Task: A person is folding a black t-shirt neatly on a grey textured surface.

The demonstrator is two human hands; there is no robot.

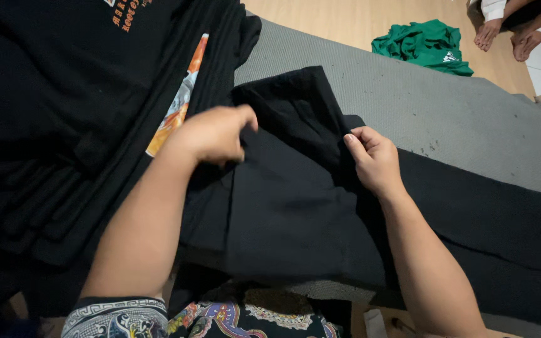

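A black garment (295, 206) lies spread on a grey mat (421, 106) in front of me. My left hand (214, 133) pinches a fold of the garment near its upper left edge. At the middle of the cloth, my right hand (374, 159) grips another fold. A narrow flap of the black garment runs up between the two hands toward the far side.
A stack of black shirts (76, 125) with orange print fills the left side. A crumpled green garment (426, 45) lies on the wooden floor beyond the mat. Another person's bare feet (508, 34) rest at the top right.
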